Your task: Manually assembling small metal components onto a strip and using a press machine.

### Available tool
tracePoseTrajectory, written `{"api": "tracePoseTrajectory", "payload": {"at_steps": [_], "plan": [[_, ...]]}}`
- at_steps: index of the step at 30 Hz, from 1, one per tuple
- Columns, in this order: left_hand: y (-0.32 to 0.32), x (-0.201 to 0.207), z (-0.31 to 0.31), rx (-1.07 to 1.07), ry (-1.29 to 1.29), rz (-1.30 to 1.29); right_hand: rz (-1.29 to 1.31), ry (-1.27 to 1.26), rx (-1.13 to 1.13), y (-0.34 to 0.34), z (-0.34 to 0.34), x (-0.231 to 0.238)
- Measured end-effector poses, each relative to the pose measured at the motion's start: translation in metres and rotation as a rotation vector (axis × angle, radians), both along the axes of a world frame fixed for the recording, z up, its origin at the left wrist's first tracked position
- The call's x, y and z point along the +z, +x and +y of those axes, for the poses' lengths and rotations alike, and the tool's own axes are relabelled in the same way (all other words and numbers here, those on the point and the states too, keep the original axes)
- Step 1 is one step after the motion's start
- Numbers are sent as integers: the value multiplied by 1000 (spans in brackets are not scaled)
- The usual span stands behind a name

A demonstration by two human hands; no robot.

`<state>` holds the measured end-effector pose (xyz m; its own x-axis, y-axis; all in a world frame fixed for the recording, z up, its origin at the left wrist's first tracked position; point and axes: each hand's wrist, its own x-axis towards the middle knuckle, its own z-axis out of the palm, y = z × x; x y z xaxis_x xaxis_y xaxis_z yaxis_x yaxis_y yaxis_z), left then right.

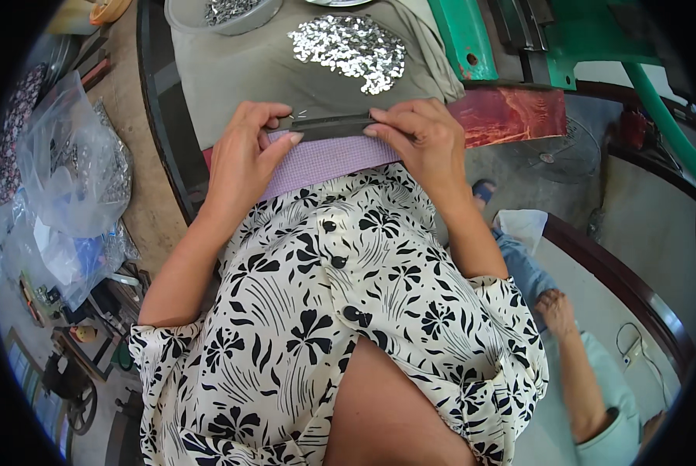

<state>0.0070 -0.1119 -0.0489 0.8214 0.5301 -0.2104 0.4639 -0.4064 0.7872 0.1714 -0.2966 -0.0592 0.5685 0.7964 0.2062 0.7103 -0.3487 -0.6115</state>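
Note:
A narrow dark grey strip (331, 126) is stretched crosswise between my hands at the near edge of the work surface. Thumb and fingers of my left hand (247, 151) pinch its left end. At the other end, my right hand (425, 140) grips it the same way. Beside the left fingertips, several thin silvery slivers (300, 115) show; whether they lie on the strip or behind it I cannot tell. Purple checked cloth (324, 161) lies just below the strip. Beyond my hands, a heap of small shiny metal pieces (349, 50) rests on an olive-grey cloth (223, 93).
A clear tub (243, 23) of metal pieces stands at the far left, green machinery (463, 39) at the far right. Plastic bags (76, 171) crowd the left side. A red patterned sheet (511, 115) juts out rightward. Another person's hand (556, 312) rests at lower right.

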Motion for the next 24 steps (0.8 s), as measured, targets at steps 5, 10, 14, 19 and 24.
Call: {"api": "tracePoseTrajectory", "payload": {"at_steps": [5, 10, 14, 19, 24], "plan": [[-11, 3, 1, -262, 198, -86, -18, 160, 95, -6, -16, -9], [44, 30, 16, -490, 371, -344, -24, 285, -61, 3, -39, 24], [164, 73, 15, -766, 415, -596, -322, 308, -365, 33, -62, 83], [268, 72, 8, -998, 637, -737, -325, 321, -582, 80, -62, 65], [303, 60, 4, -1094, 710, -692, -248, 231, -593, 99, -62, 52]]}}
